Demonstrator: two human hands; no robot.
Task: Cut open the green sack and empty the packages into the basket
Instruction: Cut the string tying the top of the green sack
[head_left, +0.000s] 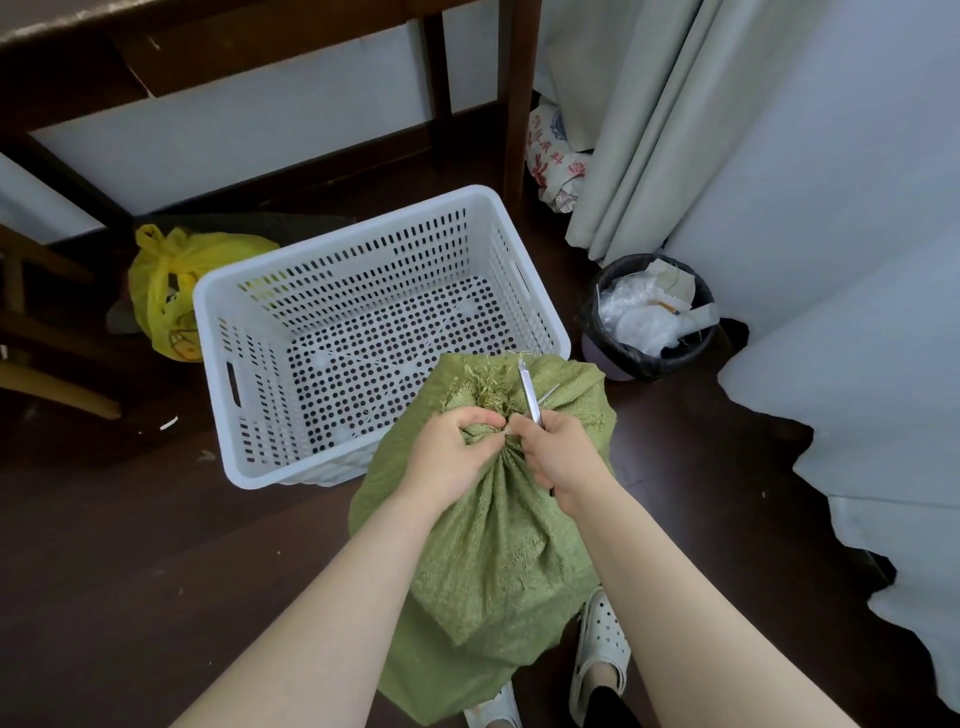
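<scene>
Left grip (449, 449) curled tight round sack (498, 561) neck, frame centre. Right grip (558, 454) wrapped round scissors (527, 389), blades up beside neck. Basket (208, 301) just above.

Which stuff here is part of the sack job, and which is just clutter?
Job: green sack, white basket, metal blade, left hand, right hand.
Clutter: yellow bag, trash bin, curtain, wooden table.
</scene>
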